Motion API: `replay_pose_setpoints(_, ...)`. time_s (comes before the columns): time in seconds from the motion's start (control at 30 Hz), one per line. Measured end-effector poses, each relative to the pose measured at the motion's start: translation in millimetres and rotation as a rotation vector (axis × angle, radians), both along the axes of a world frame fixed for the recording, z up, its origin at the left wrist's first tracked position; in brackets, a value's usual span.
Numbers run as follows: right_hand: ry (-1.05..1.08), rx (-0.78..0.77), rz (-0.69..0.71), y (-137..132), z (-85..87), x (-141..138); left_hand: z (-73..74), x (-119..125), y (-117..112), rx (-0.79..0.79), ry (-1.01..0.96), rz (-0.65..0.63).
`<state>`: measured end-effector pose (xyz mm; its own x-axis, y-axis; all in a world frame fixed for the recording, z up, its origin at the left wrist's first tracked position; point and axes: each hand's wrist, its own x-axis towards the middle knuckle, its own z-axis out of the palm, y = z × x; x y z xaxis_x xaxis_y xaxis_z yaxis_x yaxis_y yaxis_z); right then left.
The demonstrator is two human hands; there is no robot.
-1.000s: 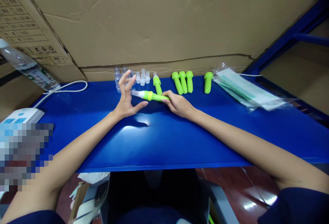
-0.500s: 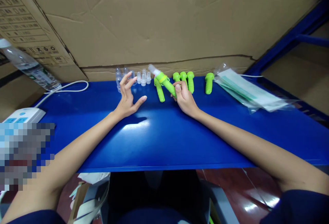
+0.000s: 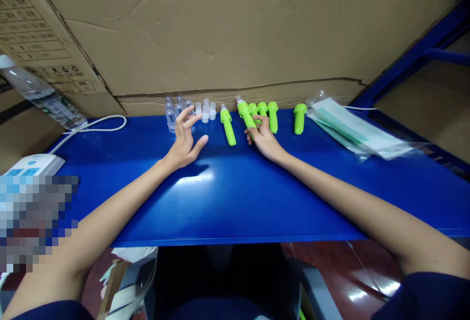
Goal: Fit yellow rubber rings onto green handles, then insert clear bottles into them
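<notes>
My right hand (image 3: 265, 140) has its fingers around the lower end of a lime-green tube with a clear tip (image 3: 246, 114), which slants with the tip toward the cardboard. Left of it, a similar green tube with a clear tip (image 3: 228, 129) lies on the blue table. Several green pieces with wide heads stand in a row behind my right hand, one green piece (image 3: 272, 117) among them; another lone green piece (image 3: 299, 119) is farther right. My left hand (image 3: 183, 141) hovers open, fingers spread, before small clear caps (image 3: 205, 111) and taller clear plastic pieces (image 3: 171, 115).
A clear bag with pale green-and-white packets (image 3: 360, 129) lies at the right. On the left are a leaning water bottle (image 3: 44, 97), a white cable (image 3: 110, 129) and a power strip (image 3: 40, 164). Cardboard (image 3: 220, 31) walls the back of the blue table (image 3: 235, 202).
My right hand has swung the green tube rightward, away from the lying tube and beside the row of green pieces, bringing it more upright in view. My left hand has barely shifted.
</notes>
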<state>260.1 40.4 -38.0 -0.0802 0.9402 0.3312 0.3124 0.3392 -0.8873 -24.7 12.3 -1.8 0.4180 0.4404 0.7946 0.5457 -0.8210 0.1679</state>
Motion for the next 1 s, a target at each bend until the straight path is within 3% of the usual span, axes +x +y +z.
replay_pose_setpoints(0.3,-0.137,0.020,0.004,0,0.2,1,2.6,1,-5,-0.143,0.075,-0.012)
replay_pose_setpoints(0.43,-0.202,0.006,-0.007,-5,7.0,-1,3.6,1,-6,-0.166,0.096,-0.007)
replay_pose_setpoints(0.7,-0.420,0.138,0.000,-20,22.2,-7,6.2,1,-7,-0.155,0.125,-0.009)
replay_pose_setpoints(1.0,-0.605,0.198,0.065,-24,19.0,-10,5.2,1,-8,-0.231,0.184,-0.031)
